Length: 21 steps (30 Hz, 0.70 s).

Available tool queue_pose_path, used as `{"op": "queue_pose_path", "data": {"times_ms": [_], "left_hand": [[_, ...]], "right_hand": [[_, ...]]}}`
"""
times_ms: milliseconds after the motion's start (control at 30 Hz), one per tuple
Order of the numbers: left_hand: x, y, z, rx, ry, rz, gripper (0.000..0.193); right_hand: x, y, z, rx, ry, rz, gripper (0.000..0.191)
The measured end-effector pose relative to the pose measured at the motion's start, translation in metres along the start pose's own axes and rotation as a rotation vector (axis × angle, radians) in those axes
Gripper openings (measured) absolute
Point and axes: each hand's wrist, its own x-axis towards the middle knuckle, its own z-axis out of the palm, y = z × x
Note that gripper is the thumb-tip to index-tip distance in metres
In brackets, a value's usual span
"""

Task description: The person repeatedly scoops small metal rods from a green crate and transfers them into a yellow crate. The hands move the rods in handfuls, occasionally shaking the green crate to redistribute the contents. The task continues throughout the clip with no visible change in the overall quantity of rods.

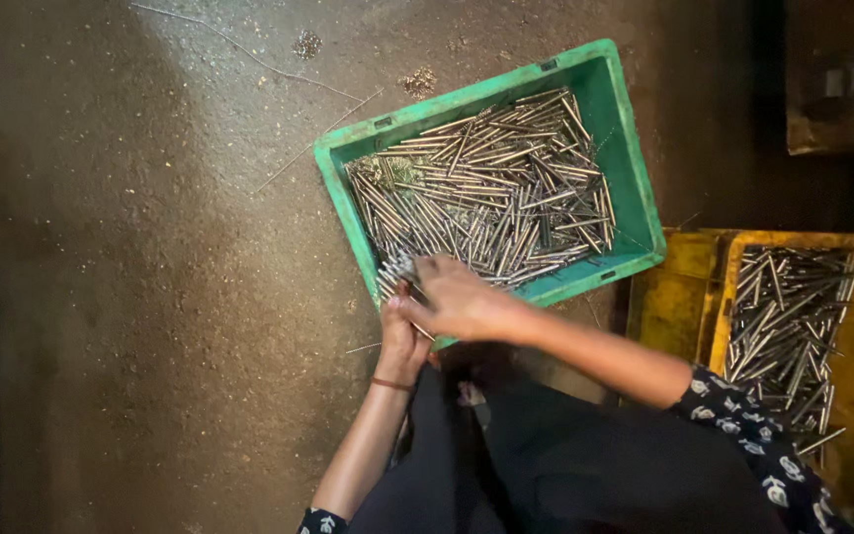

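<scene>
Gripping our bundle of thin shiny steel rods, left hand and right hand clamped together round it, over the green plastic crate.

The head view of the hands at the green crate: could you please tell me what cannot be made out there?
- Head view: how many metal rods are held; the right hand covers the bundle.
- Left hand: its fingers are hidden under the right hand.
- Yellow crate: its far side is cut off by the right edge.
- Dark object at top right: too dim to identify.
- Small clumps on the floor: too small to tell.
</scene>
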Motion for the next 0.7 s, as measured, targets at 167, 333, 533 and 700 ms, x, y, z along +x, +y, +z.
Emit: {"op": "queue_pose_path", "data": {"times_ms": [167, 333, 533, 700], "left_hand": [[-0.028, 0.009, 0.007, 0.006, -0.046, 0.067, 0.057], [-0.033, 0.031, -0.001, -0.050, 0.027, 0.135, 0.062], [-0.041, 0.046, -0.032, -0.204, -0.145, 0.174, 0.061], [-0.052, 0.057, -0.044, -0.259, -0.187, 0.200, 0.062]], "right_hand": [[-0.023, -0.039, 0.034, -0.182, 0.042, -0.086, 0.110], [-0.027, -0.034, 0.042, 0.042, 0.293, -0.381, 0.076], [0.030, 0.041, -0.004, 0.356, 0.437, -0.069, 0.021], [0.072, 0.090, 0.015, 0.237, 0.219, 0.014, 0.018]]}}
